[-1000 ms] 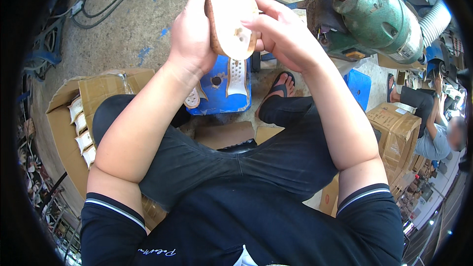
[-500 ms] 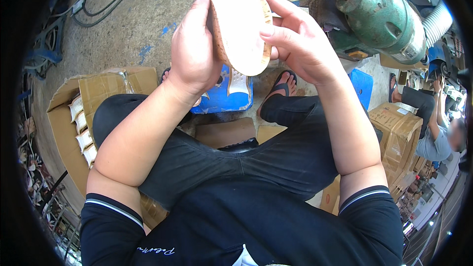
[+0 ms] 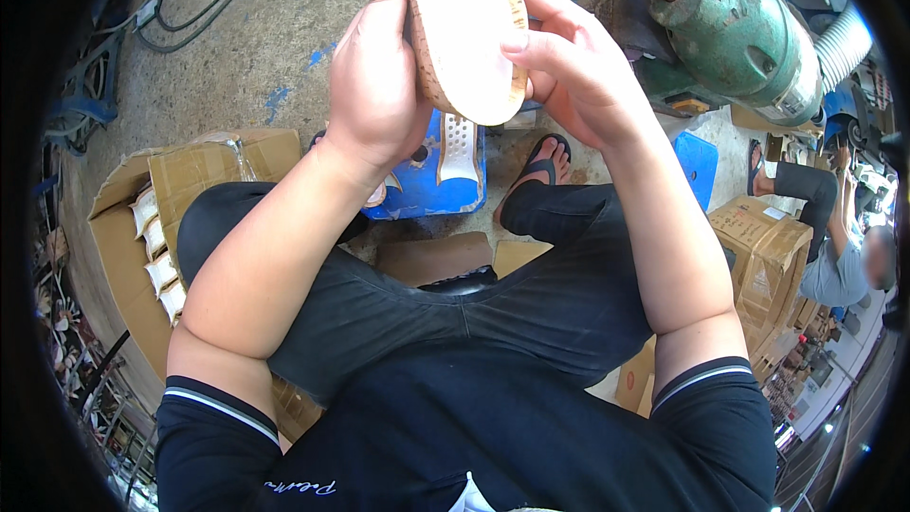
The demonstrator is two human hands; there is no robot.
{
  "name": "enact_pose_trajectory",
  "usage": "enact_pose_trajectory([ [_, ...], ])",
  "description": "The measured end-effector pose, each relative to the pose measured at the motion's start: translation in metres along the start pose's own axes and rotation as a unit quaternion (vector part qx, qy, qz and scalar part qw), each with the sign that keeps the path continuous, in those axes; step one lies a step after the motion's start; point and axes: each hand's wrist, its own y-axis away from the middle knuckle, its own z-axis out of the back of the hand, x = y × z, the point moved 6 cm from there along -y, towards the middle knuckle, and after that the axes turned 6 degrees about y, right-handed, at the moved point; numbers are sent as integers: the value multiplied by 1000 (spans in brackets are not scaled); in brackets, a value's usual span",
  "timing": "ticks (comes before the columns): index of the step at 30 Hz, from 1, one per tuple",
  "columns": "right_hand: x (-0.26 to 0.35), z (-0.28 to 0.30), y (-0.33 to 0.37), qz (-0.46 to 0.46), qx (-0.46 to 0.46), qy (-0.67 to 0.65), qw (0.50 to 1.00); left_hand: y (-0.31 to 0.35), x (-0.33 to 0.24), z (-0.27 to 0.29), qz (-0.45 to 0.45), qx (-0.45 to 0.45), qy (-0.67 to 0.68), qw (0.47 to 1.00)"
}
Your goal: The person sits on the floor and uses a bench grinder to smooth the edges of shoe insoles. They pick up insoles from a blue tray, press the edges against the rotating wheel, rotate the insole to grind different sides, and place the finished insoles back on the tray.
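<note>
Sole nudged forward, pale, brown-rimmed, gripped by left hand and right hand

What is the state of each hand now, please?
Left hand: holding the sole at its left edge, fingers mostly hidden.
Right hand: holding the same sole at its right edge, thumb on top.

Two hands, one left hand and one right hand, on one sole between them. Below, on one stool, parts of two more: one perforated sole and one partly hidden sole. To the left, one open carton with four sole ends in a column, perhaps more deeper in, the inside being poorly visible. To the right, one green motor, one taped carton and one co-worker.
</note>
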Motion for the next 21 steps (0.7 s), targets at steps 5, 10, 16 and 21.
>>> enact_pose_trajectory([
  [5, -6, 2, -8, 6, 0, -32, 999, -9, 0, -1, 5, -15, 12, 1000],
  [10, -13, 4, -19, -3, 4, -78, 997, -23, 3, 3, 42, -20, 46, 998],
  [16, -24, 2, -14, -60, 13, -57, 996, -12, 10, 13, 20, -57, 23, 998],
  [21, -22, -3, 7, -90, 72, -65, 991, 9, 11, 14, 30, -63, 13, 997],
])
